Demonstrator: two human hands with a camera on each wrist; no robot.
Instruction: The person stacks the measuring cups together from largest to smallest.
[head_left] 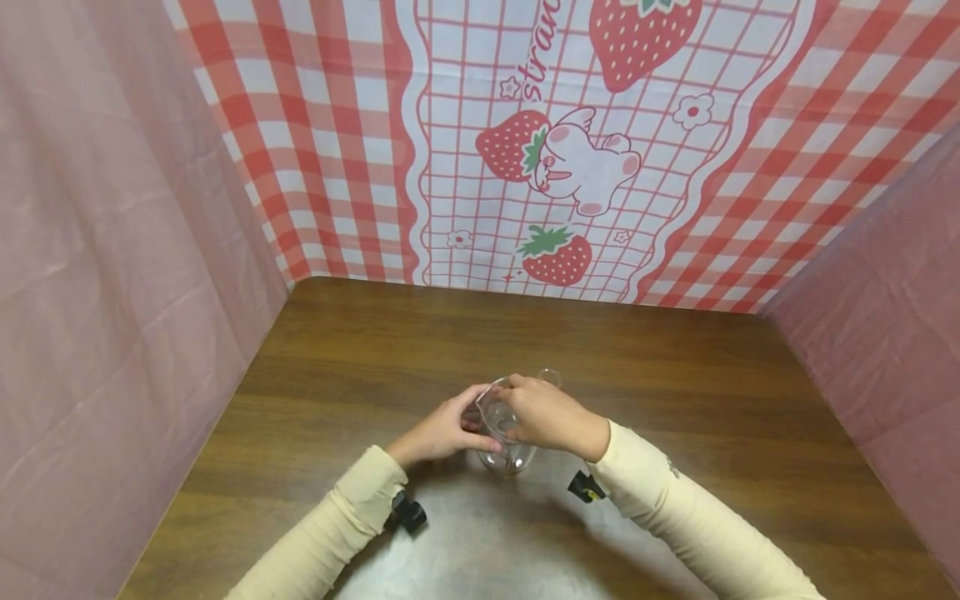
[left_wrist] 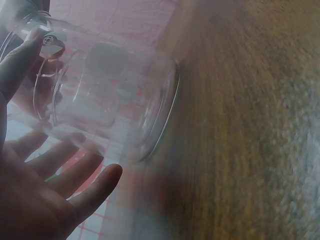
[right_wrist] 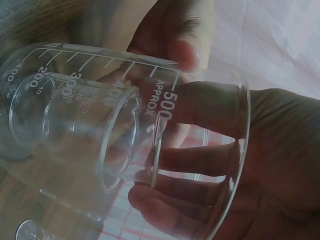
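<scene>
A large clear glass beaker (head_left: 507, 460) with white volume marks up to 500 stands upright on the table. My left hand (head_left: 442, 429) holds it from the left, thumb on the near side and fingers around the far side. From above, my right hand (head_left: 553, 415) reaches through the mouth. Inside sit smaller beakers (right_wrist: 105, 155), nested within one another. In the right wrist view, the fingers (right_wrist: 200, 162) of my right hand go past the large rim and pinch the rim of an inner beaker.
Just behind my right hand, another small clear glass (head_left: 550, 377) stands on the wooden table (head_left: 360, 350). A red-and-white strawberry cloth (head_left: 465, 192) hangs at the back. Pink curtains (head_left: 112, 292) close off both sides.
</scene>
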